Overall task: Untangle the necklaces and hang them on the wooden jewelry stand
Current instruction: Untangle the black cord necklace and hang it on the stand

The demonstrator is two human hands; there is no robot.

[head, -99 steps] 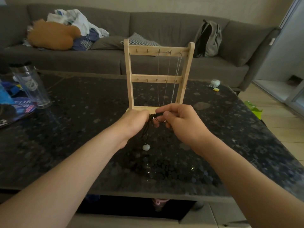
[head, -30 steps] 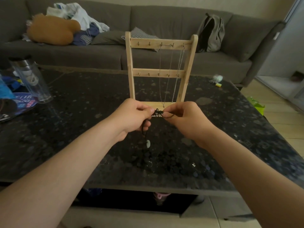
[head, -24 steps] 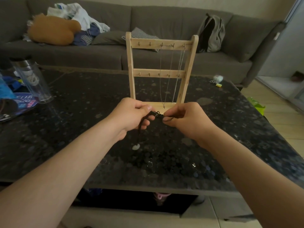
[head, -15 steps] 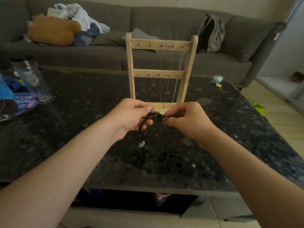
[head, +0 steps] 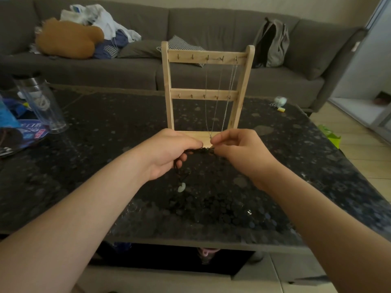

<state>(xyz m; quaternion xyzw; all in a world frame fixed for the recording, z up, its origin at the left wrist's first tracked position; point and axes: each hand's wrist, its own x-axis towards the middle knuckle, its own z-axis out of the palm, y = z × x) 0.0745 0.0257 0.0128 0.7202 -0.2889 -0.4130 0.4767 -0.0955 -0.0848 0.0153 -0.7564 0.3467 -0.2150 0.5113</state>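
Just below the middle of the frame, the left hand (head: 167, 153) and right hand (head: 239, 151) both pinch a knotted black cord necklace (head: 203, 150) stretched between them, fingers curled round it. Its pale pendant (head: 181, 187) dangles under the left hand, above the dark speckled table (head: 95, 149). Behind the hands stands the wooden jewelry stand (head: 182, 54), with thin silver chains (head: 232, 79) hanging from its upper-right hooks.

a black cord necklace (head: 204, 150) with a pale whitish-green ring pendant (head: 181, 187) is seen against a black stone tabletop (head: 105, 144) flecked with grey speckles. a light natural-wood jewelry stand (head: 186, 57) is hung with thin silver chains (head: 233, 77). a grey fabric sofa (head: 211, 22) is topped with an orange-brown plush cushion (head: 65, 39) and a black-and-white checked pillow (head: 179, 44).
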